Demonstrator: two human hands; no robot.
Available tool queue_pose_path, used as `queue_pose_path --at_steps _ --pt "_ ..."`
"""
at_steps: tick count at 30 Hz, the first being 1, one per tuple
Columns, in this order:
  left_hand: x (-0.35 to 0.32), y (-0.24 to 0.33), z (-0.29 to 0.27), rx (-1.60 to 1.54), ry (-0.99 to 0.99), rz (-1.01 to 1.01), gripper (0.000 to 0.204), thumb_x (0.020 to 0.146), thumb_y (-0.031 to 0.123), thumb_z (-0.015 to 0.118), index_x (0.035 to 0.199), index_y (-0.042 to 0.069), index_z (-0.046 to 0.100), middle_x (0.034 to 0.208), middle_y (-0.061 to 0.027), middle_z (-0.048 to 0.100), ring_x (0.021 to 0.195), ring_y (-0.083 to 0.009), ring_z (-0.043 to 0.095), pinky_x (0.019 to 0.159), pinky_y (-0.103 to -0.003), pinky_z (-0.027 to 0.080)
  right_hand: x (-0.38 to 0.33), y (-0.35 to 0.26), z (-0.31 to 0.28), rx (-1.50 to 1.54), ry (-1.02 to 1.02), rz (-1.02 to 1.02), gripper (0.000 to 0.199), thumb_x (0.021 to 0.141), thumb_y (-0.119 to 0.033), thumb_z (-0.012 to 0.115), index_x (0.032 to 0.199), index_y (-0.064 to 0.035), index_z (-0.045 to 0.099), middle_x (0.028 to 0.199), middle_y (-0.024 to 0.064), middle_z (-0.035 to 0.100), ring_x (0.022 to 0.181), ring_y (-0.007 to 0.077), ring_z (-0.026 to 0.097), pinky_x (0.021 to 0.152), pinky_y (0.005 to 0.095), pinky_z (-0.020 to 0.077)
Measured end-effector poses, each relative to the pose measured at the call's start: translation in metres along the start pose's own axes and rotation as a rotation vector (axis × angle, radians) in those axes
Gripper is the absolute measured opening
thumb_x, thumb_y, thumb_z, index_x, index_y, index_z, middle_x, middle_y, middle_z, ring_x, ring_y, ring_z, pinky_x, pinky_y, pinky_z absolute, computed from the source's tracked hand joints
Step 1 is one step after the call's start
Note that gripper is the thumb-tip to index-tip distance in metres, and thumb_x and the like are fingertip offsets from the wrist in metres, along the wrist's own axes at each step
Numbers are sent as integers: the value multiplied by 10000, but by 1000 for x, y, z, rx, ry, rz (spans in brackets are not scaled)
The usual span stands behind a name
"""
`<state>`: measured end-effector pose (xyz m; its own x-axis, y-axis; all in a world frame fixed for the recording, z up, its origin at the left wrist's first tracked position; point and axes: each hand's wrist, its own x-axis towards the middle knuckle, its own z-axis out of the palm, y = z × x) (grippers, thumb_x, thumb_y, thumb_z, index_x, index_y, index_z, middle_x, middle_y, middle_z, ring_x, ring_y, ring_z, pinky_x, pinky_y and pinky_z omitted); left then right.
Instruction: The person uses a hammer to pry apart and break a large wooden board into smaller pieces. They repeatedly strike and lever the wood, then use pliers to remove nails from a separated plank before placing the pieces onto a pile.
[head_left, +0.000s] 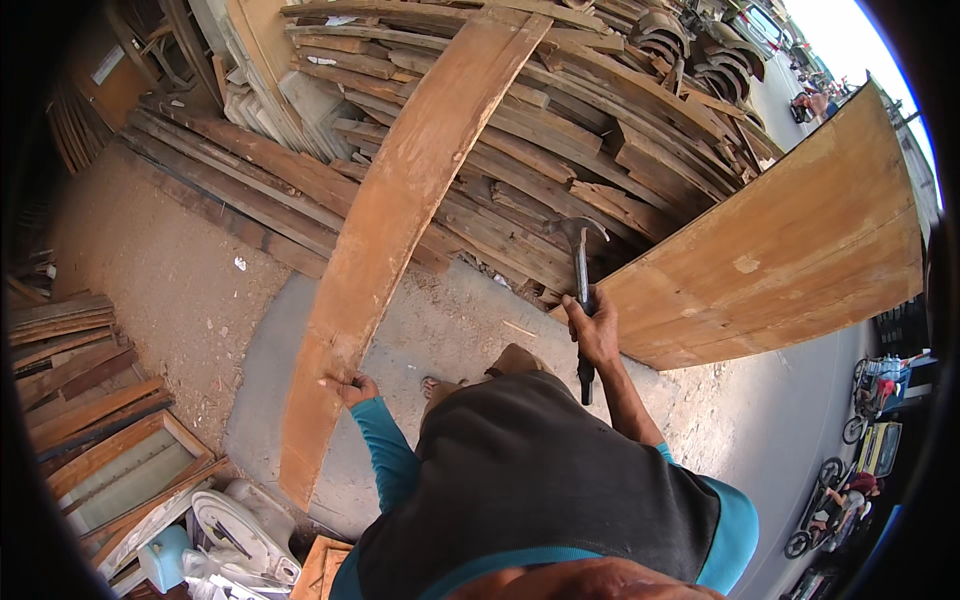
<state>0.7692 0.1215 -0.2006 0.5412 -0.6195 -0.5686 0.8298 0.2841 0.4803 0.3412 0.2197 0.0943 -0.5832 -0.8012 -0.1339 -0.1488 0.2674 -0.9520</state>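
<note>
1. You have no words, numbers, brands or signs that can be read anywhere in this view.
2. At your upper left, a small white label [107,64] sits slanted on a brown wooden panel [112,96]; any print on it is too small and blurred for you to make out.
3. On the claw hammer [581,262] before you, you can read no lettering.
4. The same goes for the long wooden plank [400,180] beside you.
5. At your far right, the yellow vehicle [880,450] is too small for you to read any plate or lettering.
</note>
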Motion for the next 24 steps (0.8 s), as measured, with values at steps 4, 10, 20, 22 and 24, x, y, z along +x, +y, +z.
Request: queue_pose_path --at_steps 4,10,20,22,24 --pt "24 -75 45 43 16 -86 788 802 687 744 1321 106 628 1160 37 716 905 -92 651 661 -175 486 40 -15 -1 -65 35 31 282 963 -242 714 989 -37 522 639 -5 530 502 76 494 444 268 409" --pt "48 -203 69 35 129 -252 826 739 739 755 1336 183 629 1145 28 720 832 -102 638 597 -216 469 124 -26 -18 -81 67 2 270 960 -217 723 995 -32 528 684 -5 541 536 68 499 461 260 416" --pt "42 -375 49 105 97 -78 880 758 817 674 1374 191 610 1257 -4 691 958 -166 657 724 -265 534 297 -79 -72 -185 174 -148 268 963 -194 738 1035 -12 556 659 -20 544 497 53 478 436 239 385" --pt "44 -391 42 196 152 -203 895 811 821 614 1415 162 585 1312 -47 672 1148 -244 634 931 -346 531 320 -99 -70 -176 160 -221 277 998 -246 704 1035 -18 550 667 -20 544 507 51 471 447 230 386" --pt "41 -396 48 295 72 -213 900 835 827 577 1420 143 581 1315 -67 671 1185 -273 621 967 -381 522 341 -109 -63 -141 181 -245 283 1013 -268 684 1036 -21 548 672 -22 540 517 49 469 453 226 387"
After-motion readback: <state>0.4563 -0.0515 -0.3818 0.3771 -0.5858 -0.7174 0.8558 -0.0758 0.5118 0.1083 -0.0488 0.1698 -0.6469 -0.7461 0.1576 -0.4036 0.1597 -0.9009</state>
